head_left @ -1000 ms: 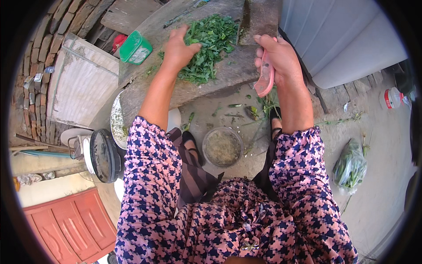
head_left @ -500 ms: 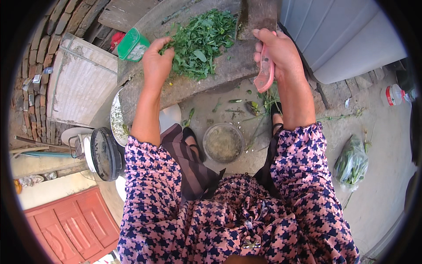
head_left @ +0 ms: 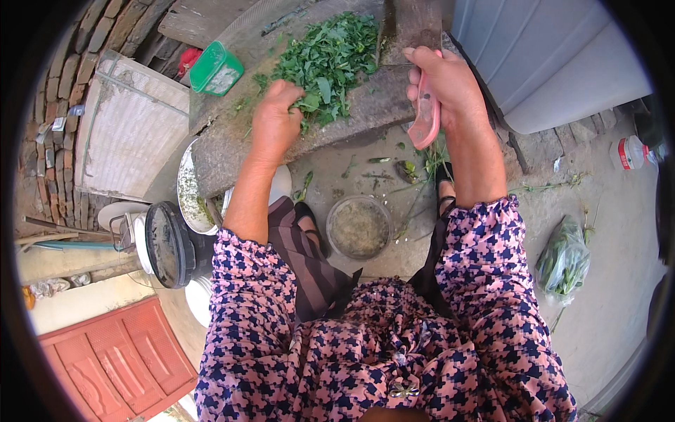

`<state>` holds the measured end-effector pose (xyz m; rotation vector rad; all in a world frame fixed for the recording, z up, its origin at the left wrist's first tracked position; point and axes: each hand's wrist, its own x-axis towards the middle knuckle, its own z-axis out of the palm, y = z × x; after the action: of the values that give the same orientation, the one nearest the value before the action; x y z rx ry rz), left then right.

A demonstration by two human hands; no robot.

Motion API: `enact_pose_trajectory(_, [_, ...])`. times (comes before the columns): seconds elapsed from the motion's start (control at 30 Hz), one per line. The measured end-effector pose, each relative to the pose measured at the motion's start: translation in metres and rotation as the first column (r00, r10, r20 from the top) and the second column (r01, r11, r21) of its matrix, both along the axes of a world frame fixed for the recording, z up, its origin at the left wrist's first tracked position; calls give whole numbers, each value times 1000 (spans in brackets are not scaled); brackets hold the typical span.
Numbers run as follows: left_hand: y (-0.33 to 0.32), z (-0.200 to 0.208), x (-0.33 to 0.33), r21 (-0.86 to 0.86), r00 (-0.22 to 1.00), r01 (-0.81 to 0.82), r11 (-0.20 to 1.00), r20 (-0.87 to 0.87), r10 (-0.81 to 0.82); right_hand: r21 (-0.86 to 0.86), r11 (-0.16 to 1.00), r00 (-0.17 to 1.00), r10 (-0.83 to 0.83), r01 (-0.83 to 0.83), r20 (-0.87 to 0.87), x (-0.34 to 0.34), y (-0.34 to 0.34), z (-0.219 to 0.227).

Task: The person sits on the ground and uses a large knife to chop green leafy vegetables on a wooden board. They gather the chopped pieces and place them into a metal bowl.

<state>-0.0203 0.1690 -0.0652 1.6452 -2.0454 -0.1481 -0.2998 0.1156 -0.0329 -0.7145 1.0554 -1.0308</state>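
Observation:
A heap of chopped green leaves (head_left: 334,60) lies on a worn wooden board (head_left: 365,105). At the heap's near left edge is my left hand (head_left: 278,116), its fingers curled in against some leaves; the fingertips are partly hidden. My right hand (head_left: 450,81) grips the pink handle of a knife (head_left: 425,121) at the right of the board. The knife's broad, brownish blade points away from me, past my thumb. Left of the heap stands a green plastic container (head_left: 216,69) with white residue inside.
A round basin (head_left: 358,226) sits on the ground between my feet. Big grey bin (head_left: 555,63) at right; lidded black bucket (head_left: 169,243) and white basin (head_left: 193,186) at left. A plastic bag of greens (head_left: 564,264) and a clear bottle (head_left: 628,152) lie on the right.
My left hand has shifted right and toward me, from the heap's left side to its near left edge. My right hand and the knife have barely moved.

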Motion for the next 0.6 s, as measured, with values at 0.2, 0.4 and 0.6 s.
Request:
enact_pose_trajectory(0.2, [-13, 4, -21, 93, 971, 166, 982, 158, -180, -14, 1000, 1000, 25, -25, 7, -4, -2, -5])
enact_pose_trajectory(0.4, [-16, 6, -17, -51, 988, 157, 986, 14, -157, -25, 999, 1000, 22, -22, -21, 0, 0, -2])
enact_pose_trajectory(0.6, [-3, 24, -48, 136, 895, 250, 959, 344, -282, -33, 999, 999, 29, -29, -15, -5, -3, -5])
